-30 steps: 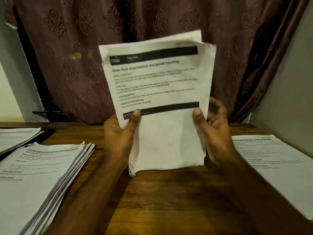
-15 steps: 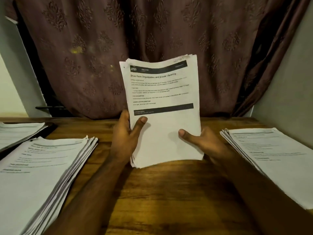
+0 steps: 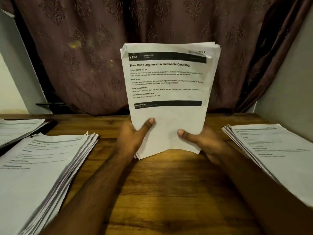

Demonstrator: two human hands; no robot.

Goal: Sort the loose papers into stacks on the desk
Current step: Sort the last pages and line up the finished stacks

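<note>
Half a second back my right thumb lay lower across the sheaf; now both thumbs press near its bottom edge, and the sheets stand squarer and more nearly upright than they did a second ago, when the top pages fanned apart. I hold the bundle of papers (image 3: 167,92) up in front of me, above the middle of the wooden desk (image 3: 162,192), its lower edge clear of the wood as far as I can tell. My left hand (image 3: 133,138) grips the bottom left corner, thumb pressed flat on the front page and fingers curled behind, out of sight. My right hand (image 3: 201,143) pinches the bottom right corner the same way, thumb pointing inward across the page, the rest of the hand behind the sheets. So the bundle rises almost wholly above my grip, with only its lowest part between my hands. The front page is headed "Shoe Rack Organization and Insole Cleaning", number 2723 in a black band. The top right corners splay a little. On the desk to my left lies a thick stack (image 3: 42,167), with another pile (image 3: 18,128) just beyond it at the far left. To my right lies a third stack (image 3: 274,153). A patterned brown curtain (image 3: 118,39) hangs behind the desk.
</note>
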